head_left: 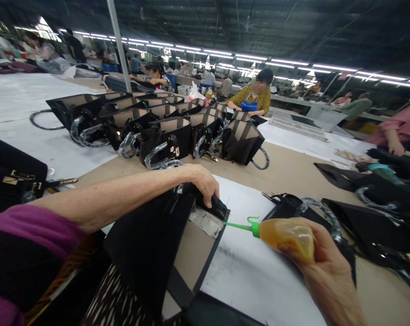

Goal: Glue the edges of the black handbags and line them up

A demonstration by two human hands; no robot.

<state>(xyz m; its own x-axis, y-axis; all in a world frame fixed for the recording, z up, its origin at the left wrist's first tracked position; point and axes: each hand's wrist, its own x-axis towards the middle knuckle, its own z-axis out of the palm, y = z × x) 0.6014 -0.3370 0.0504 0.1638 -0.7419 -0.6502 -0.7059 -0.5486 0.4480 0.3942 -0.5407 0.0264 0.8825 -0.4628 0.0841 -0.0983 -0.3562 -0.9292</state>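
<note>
My right hand is wrapped round a soft squeeze bottle of amber liquid, probably glue. Its long green nozzle points left, with the tip at the upper edge of a black handbag. The bag lies tilted in front of me, its beige lining showing. A whitish patch with a rectangular outline shows inside near the nozzle tip. Across the bag reaches my left arm, and my left hand grips the bag's far top edge with fingers bent over it.
Rows of black handbags with plastic-wrapped handles stand across the table. Another bag sits at the left, and several bag pieces lie at the right. A co-worker in a yellow patterned top sits opposite; another person's hand is at far right.
</note>
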